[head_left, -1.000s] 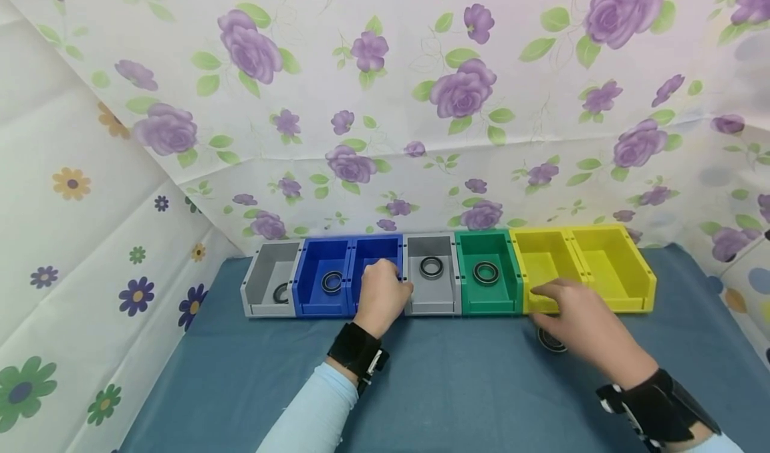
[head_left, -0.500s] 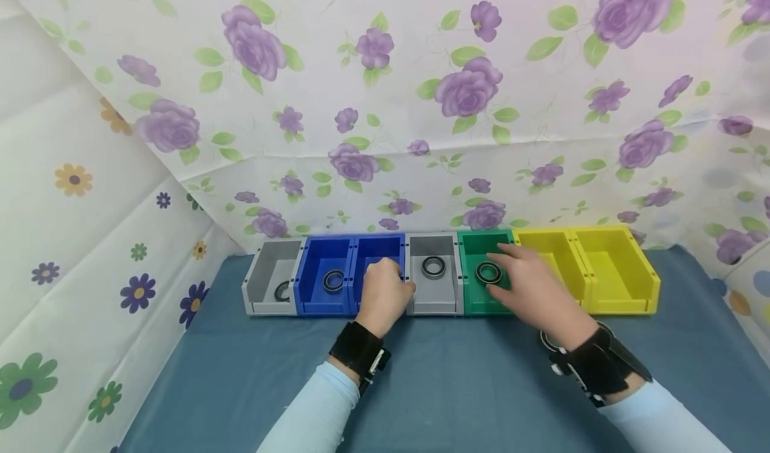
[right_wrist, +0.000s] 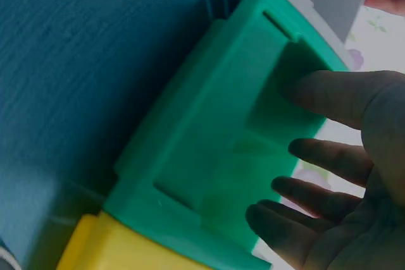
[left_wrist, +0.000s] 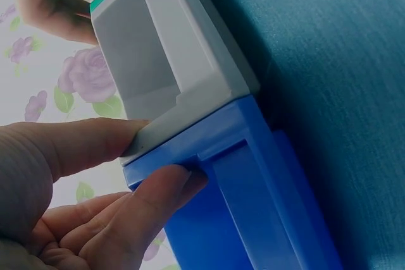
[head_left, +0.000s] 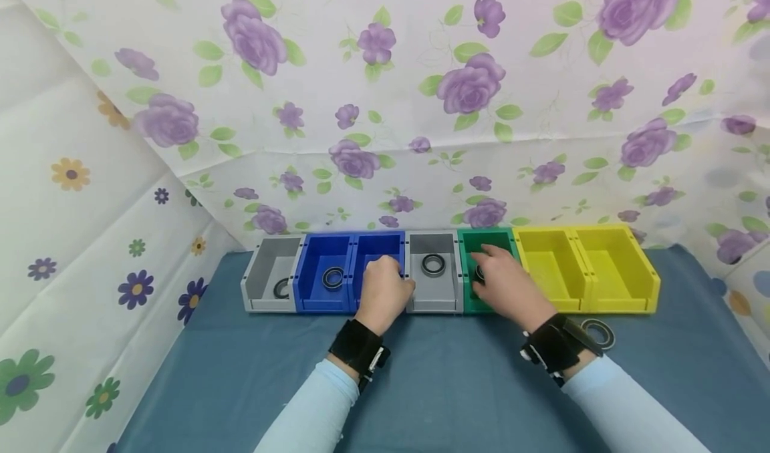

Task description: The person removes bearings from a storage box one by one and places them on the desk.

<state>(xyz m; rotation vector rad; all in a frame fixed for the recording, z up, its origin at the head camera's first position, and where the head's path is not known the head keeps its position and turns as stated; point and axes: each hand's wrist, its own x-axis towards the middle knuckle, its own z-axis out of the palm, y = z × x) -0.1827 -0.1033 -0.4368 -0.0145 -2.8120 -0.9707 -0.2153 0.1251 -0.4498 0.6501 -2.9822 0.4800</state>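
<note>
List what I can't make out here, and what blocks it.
Head: floor of the right blue bin, mostly behind the left hand.
Head: most of the ring in the green bin, behind the right hand.
Head: part of the leftmost ring, behind a gray wall.
Right wrist: corner ring, cut off by the edge.

A white cloth (head_left: 391,122) with purple roses rises along the far side. At left is a sheet (head_left: 78,313) with daisy-like flowers, beside the blue tablecloth (head_left: 234,379).

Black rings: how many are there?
5 black-and-silver rings: one each in the left grey plastic bin, left blue bin, right grey bin, green bin, and on blue cloth. Left hand may hide more.
</note>
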